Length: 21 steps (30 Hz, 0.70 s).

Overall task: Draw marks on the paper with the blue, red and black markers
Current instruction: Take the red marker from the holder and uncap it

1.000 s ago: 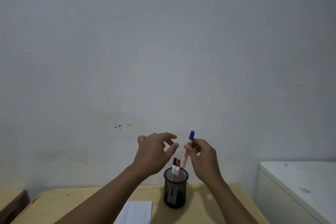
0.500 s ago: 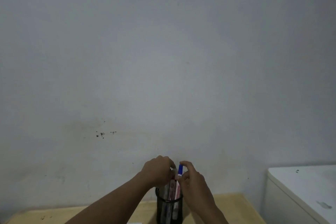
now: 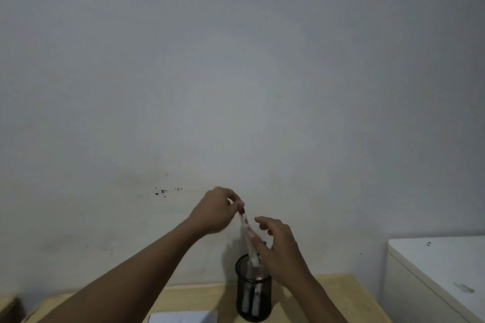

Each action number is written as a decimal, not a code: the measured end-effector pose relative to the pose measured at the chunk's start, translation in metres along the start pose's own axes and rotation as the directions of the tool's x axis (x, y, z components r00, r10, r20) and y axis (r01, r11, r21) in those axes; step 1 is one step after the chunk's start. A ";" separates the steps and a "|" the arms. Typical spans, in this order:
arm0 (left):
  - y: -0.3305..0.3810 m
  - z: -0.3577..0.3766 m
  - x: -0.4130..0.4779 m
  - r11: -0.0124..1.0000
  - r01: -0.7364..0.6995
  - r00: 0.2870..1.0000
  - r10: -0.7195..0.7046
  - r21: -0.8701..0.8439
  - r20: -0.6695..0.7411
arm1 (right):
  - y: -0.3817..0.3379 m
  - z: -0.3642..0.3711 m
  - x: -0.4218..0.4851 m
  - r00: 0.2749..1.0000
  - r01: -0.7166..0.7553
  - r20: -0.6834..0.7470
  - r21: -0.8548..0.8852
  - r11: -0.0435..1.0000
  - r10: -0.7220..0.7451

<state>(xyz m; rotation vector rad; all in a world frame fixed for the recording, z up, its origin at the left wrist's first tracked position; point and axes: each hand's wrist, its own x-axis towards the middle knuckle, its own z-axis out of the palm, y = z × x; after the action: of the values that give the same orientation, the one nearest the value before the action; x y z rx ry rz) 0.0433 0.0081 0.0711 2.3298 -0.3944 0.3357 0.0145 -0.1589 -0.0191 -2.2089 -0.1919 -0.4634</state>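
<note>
My left hand [image 3: 216, 211] pinches the top end of a white-barrelled marker [image 3: 248, 240] that has red print on it. The marker hangs tilted, with its lower end at the rim of the black mesh pen cup [image 3: 252, 307]. Its cap is hidden in my fingers, so I cannot tell its colour. My right hand [image 3: 279, 244] hovers just right of the marker, over the cup, fingers apart and holding nothing. Other markers [image 3: 251, 296] show dimly through the mesh. A corner of the white paper [image 3: 183, 317] lies at the bottom edge, left of the cup.
The cup stands on a light wooden table [image 3: 328, 296] pushed against a plain grey wall. A white cabinet [image 3: 441, 270] sits close to the table's right end. A dark object [image 3: 10, 309] is at the far left edge.
My right hand lowered the blue marker into the cup and let go. My left hand closed on a marker and raised it to the cup's rim. The view tilted up, then down.
</note>
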 end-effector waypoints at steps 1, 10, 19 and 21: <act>0.003 -0.013 -0.007 0.996 0.019 0.999 -0.021 -0.084 -0.026 | -0.009 0.002 -0.002 0.999 0.009 0.049 -0.006 1.000 -0.008; -0.020 -0.081 -0.092 0.790 0.236 0.950 -0.309 -0.566 -0.034 | -0.105 0.008 -0.033 0.978 -0.099 0.031 0.940 0.327 0.208; -0.029 -0.085 -0.132 0.394 0.281 0.838 -0.546 -0.875 0.023 | -0.150 0.047 -0.060 0.990 -0.130 0.105 0.940 0.315 0.097; -0.032 -0.083 -0.134 0.381 0.266 0.819 -0.574 -0.886 -0.001 | -0.152 0.053 -0.062 0.994 -0.101 0.077 0.933 0.345 0.080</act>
<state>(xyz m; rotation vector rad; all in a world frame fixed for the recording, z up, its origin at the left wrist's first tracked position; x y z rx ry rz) -0.0783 0.1135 0.0615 1.2367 0.2169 0.1669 -0.0735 -0.0211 0.0360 -1.0247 -0.2595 -0.1614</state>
